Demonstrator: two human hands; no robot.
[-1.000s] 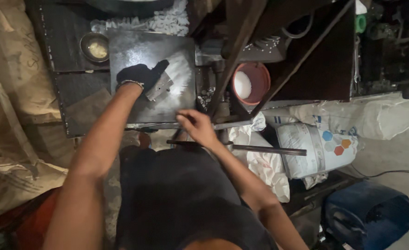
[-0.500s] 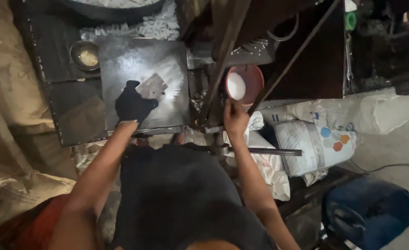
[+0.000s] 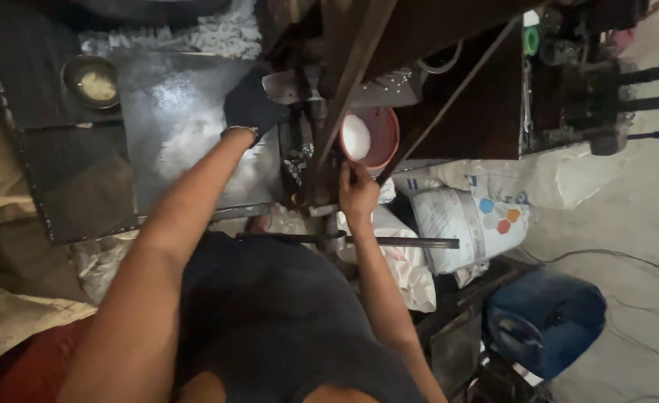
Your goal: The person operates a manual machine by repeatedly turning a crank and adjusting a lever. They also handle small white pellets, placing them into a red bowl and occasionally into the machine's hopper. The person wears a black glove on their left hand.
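My left hand [image 3: 250,107], in a black glove, reaches over the dark steel plate [image 3: 172,142] to the upright press [image 3: 322,127]. It grips a small flat metal piece [image 3: 283,83] at the press. My right hand [image 3: 357,190] is bare, with curled fingers at the near rim of a red bowl [image 3: 385,142] that holds white powder [image 3: 355,136]. Whether those fingers pinch anything is hidden. A dark horizontal bar [image 3: 389,242] lies just below my right wrist.
A small round dish [image 3: 92,80] sits at the plate's far left. White filled sacks [image 3: 464,216] lie right of the press, with a blue drum [image 3: 546,321] lower right. Dark machine parts [image 3: 583,89] and cables on the floor fill the right side.
My left hand moved right across the plate with the metal piece, up to the press. My right hand left the bar and went to the red bowl's rim.
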